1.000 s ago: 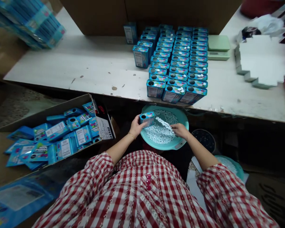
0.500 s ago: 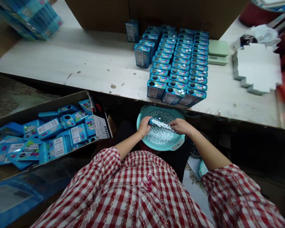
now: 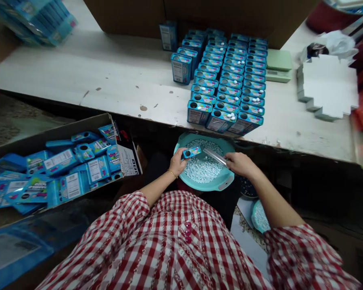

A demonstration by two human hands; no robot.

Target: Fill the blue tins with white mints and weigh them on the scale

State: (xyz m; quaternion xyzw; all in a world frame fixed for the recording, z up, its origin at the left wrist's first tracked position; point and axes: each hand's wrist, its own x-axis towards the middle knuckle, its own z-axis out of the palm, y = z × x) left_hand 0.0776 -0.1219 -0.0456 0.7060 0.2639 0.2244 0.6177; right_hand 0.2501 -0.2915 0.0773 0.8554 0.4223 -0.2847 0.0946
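Observation:
Over the left side of a turquoise basin [image 3: 179, 146], my left hand [image 3: 178, 162] is closed round a small blue candy box [image 3: 192, 152], its top with a round dark hole facing up. White candy pellets [image 3: 202, 169] cover the bottom of the basin. My right hand [image 3: 238, 164] grips a shiny, clear or metallic narrow scoop [image 3: 215, 156] over the basin's right side. The scoop points left toward the box but stands apart from it, and no pellets show in it.
Rows of upright blue boxes [image 3: 226, 88] stand on the white table [image 3: 115, 84], some with pellets on top. A carton [image 3: 110, 121] of loose blue boxes lies at left. A green scale [image 3: 278, 66] and flat white cardboard pieces [image 3: 328, 86] are at right; a second basin [image 3: 255, 213] is below.
The pellets that lay along the scoop are gone from it. My right hand has drawn the scoop slightly right, away from the box. My left hand has shifted left, with the box top now visible.

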